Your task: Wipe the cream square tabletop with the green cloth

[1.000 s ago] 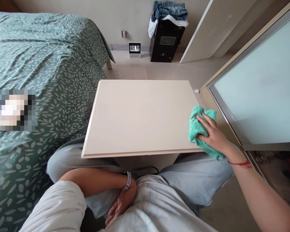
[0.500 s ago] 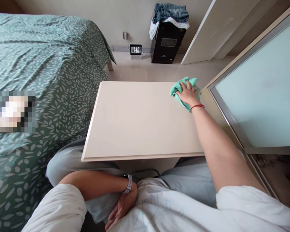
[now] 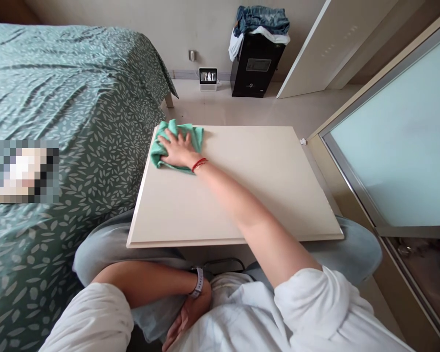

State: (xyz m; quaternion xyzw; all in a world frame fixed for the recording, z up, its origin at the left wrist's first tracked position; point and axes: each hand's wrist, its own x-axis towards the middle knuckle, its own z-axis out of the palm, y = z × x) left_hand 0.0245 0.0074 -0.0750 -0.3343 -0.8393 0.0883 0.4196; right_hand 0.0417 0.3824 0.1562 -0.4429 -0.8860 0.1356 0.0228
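Note:
My right hand (image 3: pixel 178 149) presses a crumpled green cloth (image 3: pixel 197 139) onto the far left corner of a pale, flat tabletop (image 3: pixel 249 171). Its fingers are spread over the cloth, and a red cord circles the wrist. In my lap, below the near edge of the tabletop, rests my left hand (image 3: pixel 185 315). That palm is turned partly up, its fingers are loosely stretched, and nothing shows in it. A light-strapped watch (image 3: pixel 197 283) is on the left wrist.
A bed (image 3: pixel 77 107) with a green leaf-patterned sheet borders the left side. Beyond the table stand a small screen (image 3: pixel 208 78) and a black cabinet (image 3: pixel 254 68) topped with folded jeans (image 3: pixel 262 20). A frosted glass panel (image 3: pixel 399 127) lines the right.
My right hand has swept the green cloth from the far right corner of the tabletop to the far left corner. My left hand stays in my lap.

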